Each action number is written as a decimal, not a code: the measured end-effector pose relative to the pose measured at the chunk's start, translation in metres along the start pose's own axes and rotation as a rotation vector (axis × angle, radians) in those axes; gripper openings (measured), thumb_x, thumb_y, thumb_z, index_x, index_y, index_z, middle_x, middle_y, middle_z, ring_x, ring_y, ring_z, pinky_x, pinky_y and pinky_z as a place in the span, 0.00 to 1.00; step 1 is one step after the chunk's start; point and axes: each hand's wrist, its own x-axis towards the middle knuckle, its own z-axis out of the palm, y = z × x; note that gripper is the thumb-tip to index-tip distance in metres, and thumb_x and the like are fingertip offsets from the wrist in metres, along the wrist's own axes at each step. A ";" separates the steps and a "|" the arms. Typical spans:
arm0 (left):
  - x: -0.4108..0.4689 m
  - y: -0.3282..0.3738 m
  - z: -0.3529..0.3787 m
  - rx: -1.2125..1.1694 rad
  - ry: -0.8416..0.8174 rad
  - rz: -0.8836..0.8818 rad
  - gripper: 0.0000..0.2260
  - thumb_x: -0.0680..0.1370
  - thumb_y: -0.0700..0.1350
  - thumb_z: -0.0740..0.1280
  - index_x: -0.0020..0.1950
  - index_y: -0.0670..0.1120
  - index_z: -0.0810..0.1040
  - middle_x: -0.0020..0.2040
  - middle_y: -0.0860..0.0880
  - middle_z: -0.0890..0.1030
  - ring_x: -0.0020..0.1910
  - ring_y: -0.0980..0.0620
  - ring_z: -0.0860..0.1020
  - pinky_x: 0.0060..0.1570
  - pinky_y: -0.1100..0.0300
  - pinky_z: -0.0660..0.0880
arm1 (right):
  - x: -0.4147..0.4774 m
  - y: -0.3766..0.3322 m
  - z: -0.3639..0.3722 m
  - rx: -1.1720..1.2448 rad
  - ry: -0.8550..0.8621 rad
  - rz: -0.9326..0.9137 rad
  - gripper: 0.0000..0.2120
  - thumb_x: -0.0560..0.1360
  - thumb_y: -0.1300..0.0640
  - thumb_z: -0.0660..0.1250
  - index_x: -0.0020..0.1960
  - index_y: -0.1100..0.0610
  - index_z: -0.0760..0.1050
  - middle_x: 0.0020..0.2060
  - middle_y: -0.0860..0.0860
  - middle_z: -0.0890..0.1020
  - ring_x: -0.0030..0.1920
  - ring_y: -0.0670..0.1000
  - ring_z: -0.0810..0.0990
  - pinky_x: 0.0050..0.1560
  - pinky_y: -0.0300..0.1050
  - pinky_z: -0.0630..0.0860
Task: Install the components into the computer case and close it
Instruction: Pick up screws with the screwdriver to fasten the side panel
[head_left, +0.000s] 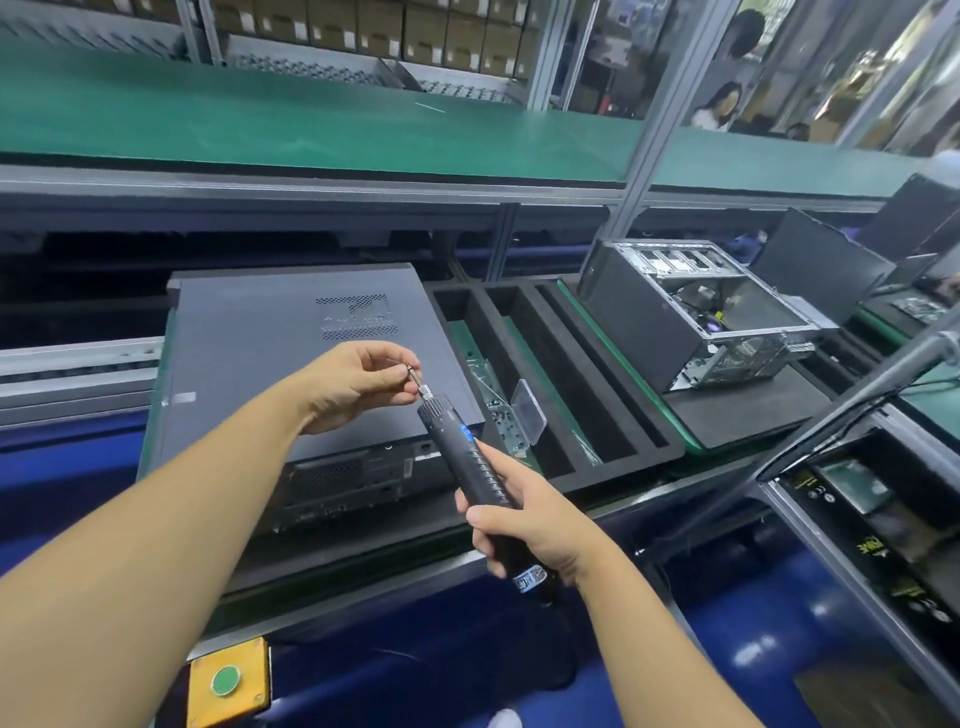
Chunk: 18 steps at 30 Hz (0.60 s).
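Hands: both are busy, close together above the near right corner of the computer case (260, 353), meeting at the screwdriver tip.
Left hand (358, 384): my thumb and forefinger pinch a small silver screw (413, 370); the other fingers are curled loosely underneath, touching nothing else.
Screw: it is held right against the bit of the electric screwdriver (462, 452); I cannot tell whether it is already seated on the bit.
Right hand (530, 525): my fingers are wrapped tight around the lower half of the black screwdriver body, with the forefinger stretched up along the barrel towards a small blue light.
Screwdriver: it is tilted, with the bit pointing up and left towards my left hand and the labelled end sticking out below my right palm.
Computer case: it lies flat on a black pad on the counter (374, 584), side panel on, vent grid facing up, rear ports towards me.
Foam tray (524, 332): black with long slots, it sits just to the right of the case; one slot holds a bag of screws (498, 415) and a clear plastic piece (527, 410).
Second case (691, 317): open, with its metal frame showing, it stands further right on its own pad.
Green belt (311, 124): it runs across behind the counter.
Yellow box (226, 680): it carries a green button and sits low at the front edge.
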 end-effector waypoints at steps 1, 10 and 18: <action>-0.003 0.000 -0.002 0.011 0.006 0.001 0.06 0.72 0.37 0.69 0.48 0.40 0.82 0.42 0.42 0.82 0.41 0.50 0.82 0.46 0.60 0.81 | 0.000 0.002 0.003 0.010 -0.011 -0.002 0.34 0.75 0.62 0.72 0.75 0.38 0.68 0.49 0.53 0.79 0.35 0.53 0.76 0.30 0.45 0.75; -0.044 -0.006 -0.020 -0.249 0.028 -0.045 0.08 0.75 0.36 0.67 0.53 0.39 0.82 0.44 0.44 0.80 0.41 0.50 0.81 0.46 0.58 0.80 | 0.012 0.017 0.040 -0.034 -0.031 -0.042 0.35 0.75 0.61 0.72 0.76 0.38 0.66 0.49 0.52 0.80 0.36 0.54 0.76 0.33 0.48 0.75; -0.092 0.024 -0.063 0.381 0.305 -0.101 0.07 0.78 0.40 0.70 0.54 0.47 0.85 0.53 0.47 0.85 0.45 0.54 0.79 0.38 0.63 0.74 | 0.039 0.034 0.107 0.012 -0.014 -0.103 0.39 0.73 0.60 0.73 0.75 0.32 0.64 0.47 0.52 0.80 0.37 0.52 0.77 0.33 0.46 0.77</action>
